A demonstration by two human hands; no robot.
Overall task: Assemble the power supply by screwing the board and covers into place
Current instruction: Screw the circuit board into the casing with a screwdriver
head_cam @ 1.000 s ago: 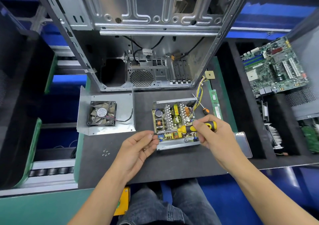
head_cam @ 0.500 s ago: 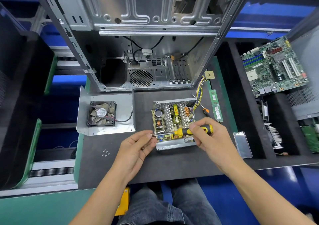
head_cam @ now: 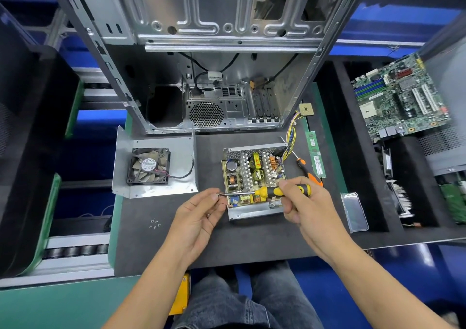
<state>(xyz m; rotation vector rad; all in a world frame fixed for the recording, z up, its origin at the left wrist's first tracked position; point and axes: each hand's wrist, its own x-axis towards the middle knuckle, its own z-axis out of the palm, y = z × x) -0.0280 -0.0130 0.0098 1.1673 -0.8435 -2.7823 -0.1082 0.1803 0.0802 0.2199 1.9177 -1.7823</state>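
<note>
On your desk (head_cam: 252, 240) the power supply (head_cam: 253, 177) sits right of the fan cover (head_cam: 153, 168), before the case (head_cam: 214, 76); loose screws (head_cam: 154, 223) lie nearer you, left.

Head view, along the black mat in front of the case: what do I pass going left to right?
Cover plate with fan → loose screws → left hand → power supply board → right hand → memory stick → clear plastic case.

One head-worn view; looks steeply down, close over the worktable (head_cam: 161, 248).
</note>
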